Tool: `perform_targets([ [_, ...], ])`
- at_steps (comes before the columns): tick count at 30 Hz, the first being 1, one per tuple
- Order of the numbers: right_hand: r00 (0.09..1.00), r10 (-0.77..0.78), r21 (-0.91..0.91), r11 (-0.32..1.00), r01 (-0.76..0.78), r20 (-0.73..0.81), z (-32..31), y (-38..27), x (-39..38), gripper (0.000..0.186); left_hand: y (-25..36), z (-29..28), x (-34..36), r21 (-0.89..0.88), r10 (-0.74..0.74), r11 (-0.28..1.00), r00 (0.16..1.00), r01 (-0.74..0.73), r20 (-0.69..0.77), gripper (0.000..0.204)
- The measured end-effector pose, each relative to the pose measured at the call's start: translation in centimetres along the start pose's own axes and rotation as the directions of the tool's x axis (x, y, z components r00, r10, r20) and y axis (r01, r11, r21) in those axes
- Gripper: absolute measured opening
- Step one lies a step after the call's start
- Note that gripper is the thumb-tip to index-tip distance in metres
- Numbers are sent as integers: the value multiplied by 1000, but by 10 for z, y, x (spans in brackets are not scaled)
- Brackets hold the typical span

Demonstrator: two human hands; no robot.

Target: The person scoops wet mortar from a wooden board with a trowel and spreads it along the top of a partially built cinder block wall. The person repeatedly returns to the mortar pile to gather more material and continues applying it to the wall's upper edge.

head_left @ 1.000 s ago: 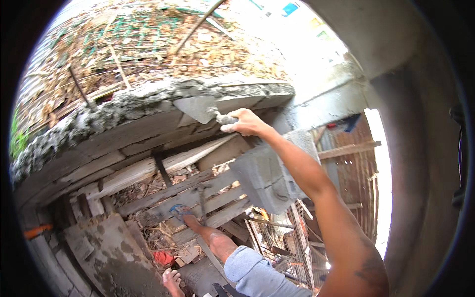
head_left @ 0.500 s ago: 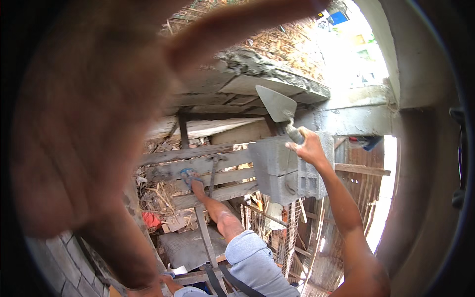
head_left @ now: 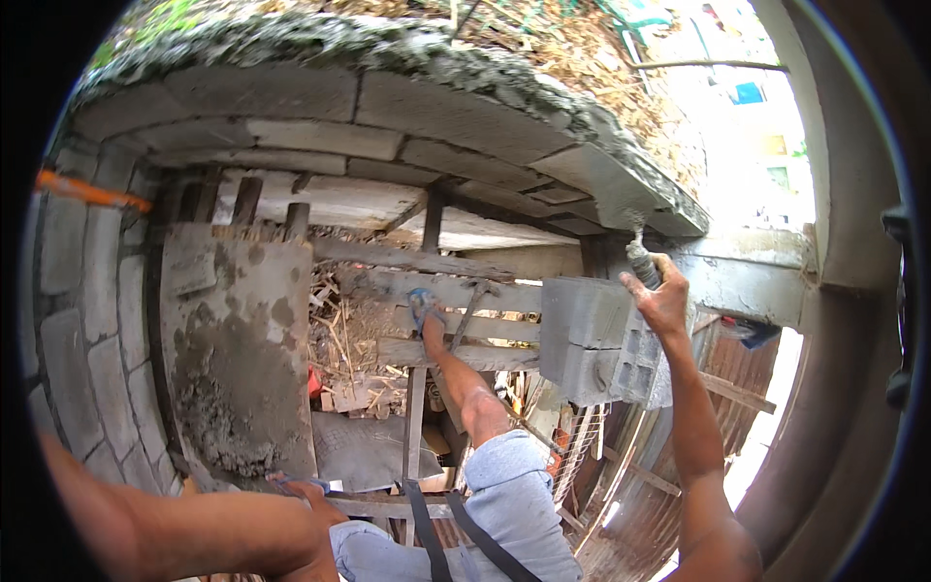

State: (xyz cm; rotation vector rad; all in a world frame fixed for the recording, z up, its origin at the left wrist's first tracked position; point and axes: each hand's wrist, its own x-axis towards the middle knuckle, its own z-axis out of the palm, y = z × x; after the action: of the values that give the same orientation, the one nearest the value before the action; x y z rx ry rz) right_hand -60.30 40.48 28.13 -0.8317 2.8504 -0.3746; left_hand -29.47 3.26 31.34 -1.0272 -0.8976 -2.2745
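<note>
My right hand (head_left: 665, 299) is closed around the grey, mortar-smeared handle of a trowel (head_left: 640, 258). The pale blade rests or hovers against the right end of a grey block wall (head_left: 446, 121); I cannot tell if it touches. Wet mortar (head_left: 388, 41) runs along the wall's top edge. Just left of and below that hand, hollow concrete blocks (head_left: 582, 335) are stacked. My left arm (head_left: 218, 532) bends in at the lower left, its hand beyond the edge of the view. On the left, a board (head_left: 199, 320) bears a heap of wet mortar (head_left: 233, 427).
My sandalled foot (head_left: 425, 312) stands on wooden planks (head_left: 373, 281), beside a long-handled metal tool (head_left: 470, 315). Another block wall (head_left: 102, 320) with an orange bar (head_left: 92, 189) rises at far left. Corrugated sheets (head_left: 722, 417) and wire mesh (head_left: 582, 441) lie lower right.
My left hand, large and blurred across the upper left before, has swung down and out of view. The trowel blade has gone from open air against the wall's right end. The view has shifted.
</note>
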Motion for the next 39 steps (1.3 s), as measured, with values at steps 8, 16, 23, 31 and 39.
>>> perform_targets([
  [8, 902, -244, 243, 956, 163, 356, 79, -68, -26, 23, 99, 62, -123, 279, 138, 958, 961, -67, -241, 77],
  [16, 400, -599, 418, 787, 454, 694, 372, -205, -184, 36, 200, 147, -344, 579, 421, 812, 761, -74, -493, 80],
  [23, 121, -666, 514, 666, 541, 736, 571, -352, -302, 49, 177, 171, -593, 755, 741, 646, 146, 110, -655, 84],
  [31, 100, -510, 419, 789, 451, 854, 650, -277, -491, 59, 153, 248, -718, 579, 778, 628, -403, 519, -483, 89],
  [39, 248, -177, -3, 807, 590, 952, 768, -309, -596, 34, 98, 322, -720, -145, 125, 966, -879, 214, -460, 78],
])
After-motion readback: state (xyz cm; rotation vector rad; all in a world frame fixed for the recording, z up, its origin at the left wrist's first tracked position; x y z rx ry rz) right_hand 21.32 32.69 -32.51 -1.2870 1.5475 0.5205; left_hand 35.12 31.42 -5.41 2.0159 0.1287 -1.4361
